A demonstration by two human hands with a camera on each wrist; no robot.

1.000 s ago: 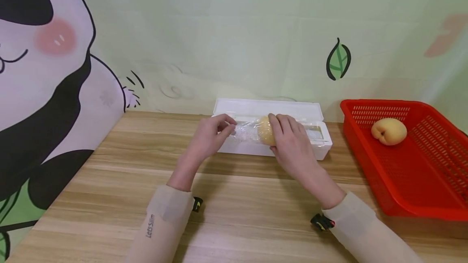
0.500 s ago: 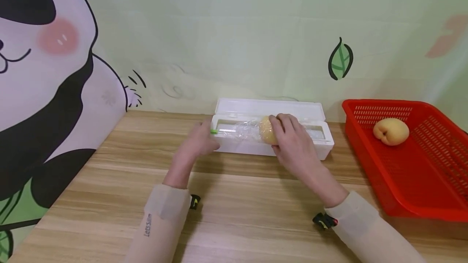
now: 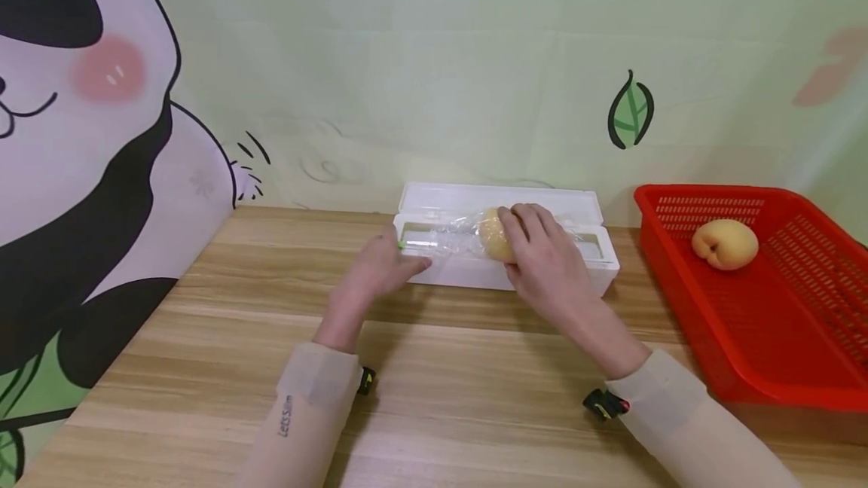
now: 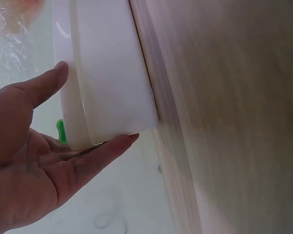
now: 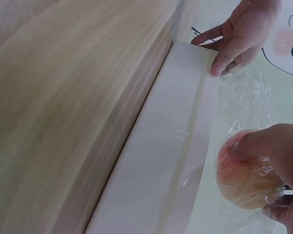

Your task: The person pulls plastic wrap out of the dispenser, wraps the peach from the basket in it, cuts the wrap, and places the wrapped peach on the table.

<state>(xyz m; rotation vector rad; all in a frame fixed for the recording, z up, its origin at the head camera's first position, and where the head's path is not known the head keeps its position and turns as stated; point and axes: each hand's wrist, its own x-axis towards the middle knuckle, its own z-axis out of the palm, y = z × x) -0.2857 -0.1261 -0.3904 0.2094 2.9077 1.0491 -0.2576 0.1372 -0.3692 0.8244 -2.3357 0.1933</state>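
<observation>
A white cling film dispenser (image 3: pixel 468 274) lies along the back of the table, its lid (image 3: pixel 498 202) tipped back. My right hand (image 3: pixel 548 266) holds a yellowish peach (image 3: pixel 495 235) above it; in the right wrist view, clear cling film (image 5: pixel 246 100) wraps the fruit (image 5: pixel 241 183). The film trails left over the dispenser. At the dispenser's left end, my left hand (image 3: pixel 381 266) grips the corner. In the left wrist view its thumb (image 4: pixel 51 84) presses the front top edge and its fingers lie along the end. A green cutter slider (image 4: pixel 61 130) shows beside them.
On the right stands a red plastic basket (image 3: pixel 685 307) with a second peach (image 3: pixel 723 245) inside. A cloth backdrop with a cartoon panda (image 3: pixel 115 119) rises behind the wooden table (image 3: pixel 468 398).
My left hand has let go of the film's left end, dropped to the dispenser's left end and gripped its corner. My right hand stays on the wrapped peach, nearly in place.
</observation>
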